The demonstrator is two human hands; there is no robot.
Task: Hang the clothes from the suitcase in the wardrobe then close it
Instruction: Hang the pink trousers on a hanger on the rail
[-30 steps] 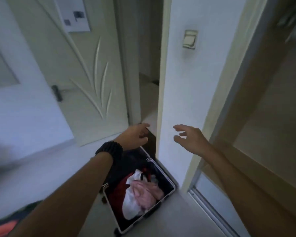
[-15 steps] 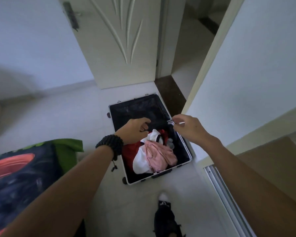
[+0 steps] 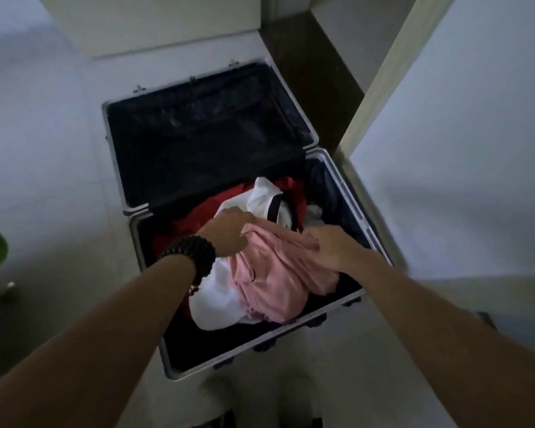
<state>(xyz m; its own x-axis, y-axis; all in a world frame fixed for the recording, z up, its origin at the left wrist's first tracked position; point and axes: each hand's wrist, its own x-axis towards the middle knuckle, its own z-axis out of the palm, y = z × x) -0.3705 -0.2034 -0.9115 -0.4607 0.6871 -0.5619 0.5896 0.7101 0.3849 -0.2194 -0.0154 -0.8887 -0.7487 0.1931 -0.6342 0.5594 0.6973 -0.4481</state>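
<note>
Suitcase [image 3: 349, 180] lies open flat on floor in front of me, silver frame, dark lining, far half holds nothing. Near half has clothes heaped: pink garment [image 3: 275, 279] on top, white garment [image 3: 217, 298] under it, red garment [image 3: 204, 211] behind.
</note>
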